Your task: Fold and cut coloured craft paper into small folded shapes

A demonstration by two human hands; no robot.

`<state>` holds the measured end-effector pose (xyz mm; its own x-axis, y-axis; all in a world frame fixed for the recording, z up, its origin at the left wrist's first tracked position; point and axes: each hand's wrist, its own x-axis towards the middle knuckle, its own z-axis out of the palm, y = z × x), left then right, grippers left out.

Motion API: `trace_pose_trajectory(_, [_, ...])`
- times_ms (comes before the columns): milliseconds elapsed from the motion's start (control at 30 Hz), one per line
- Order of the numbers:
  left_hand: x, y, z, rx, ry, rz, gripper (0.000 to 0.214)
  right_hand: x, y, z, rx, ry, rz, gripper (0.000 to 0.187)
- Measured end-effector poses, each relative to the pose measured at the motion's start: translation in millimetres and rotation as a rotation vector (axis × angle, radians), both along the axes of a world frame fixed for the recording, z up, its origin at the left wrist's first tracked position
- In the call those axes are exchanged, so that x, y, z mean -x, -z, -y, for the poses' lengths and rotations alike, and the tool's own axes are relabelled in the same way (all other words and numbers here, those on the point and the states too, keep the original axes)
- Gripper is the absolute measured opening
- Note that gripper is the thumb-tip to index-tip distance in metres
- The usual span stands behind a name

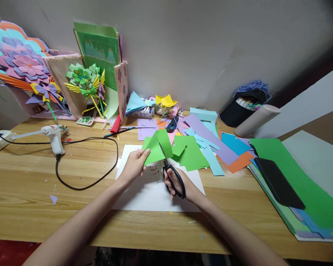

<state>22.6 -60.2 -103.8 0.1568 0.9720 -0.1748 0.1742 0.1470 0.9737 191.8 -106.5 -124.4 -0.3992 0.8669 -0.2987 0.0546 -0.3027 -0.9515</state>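
Observation:
My left hand point(135, 162) pinches the left edge of a folded sheet of green paper point(155, 148), thumb on top. In my right hand point(180, 181) is a pair of black-handled scissors point(180, 184), my fingers through the loops. Its blades point up and away from me and lie against the right part of the green sheet. Both hands are above a white sheet of paper point(133, 195) with reddish marks on it. More green paper pieces point(194, 153) lie just right of the scissors, one with a cut edge.
A white glue gun point(55, 138) with a looping black cord stands left. Coloured paper scraps point(211, 140) and a utility knife point(172, 123) lie behind my hands. At right, a black phone point(279, 183) rests on stacked coloured paper point(319, 192). Paper flowers point(30, 66) stand back left.

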Motion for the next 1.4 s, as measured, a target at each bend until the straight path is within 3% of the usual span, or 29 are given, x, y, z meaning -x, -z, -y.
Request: trace_pose_trajectory(1400, [-3.7, -2.4, 4.3, 0.097, 0.122, 0.045, 0.037, 1.4, -2.2, -2.5, -0.122, 0.050, 0.063, 0.060])
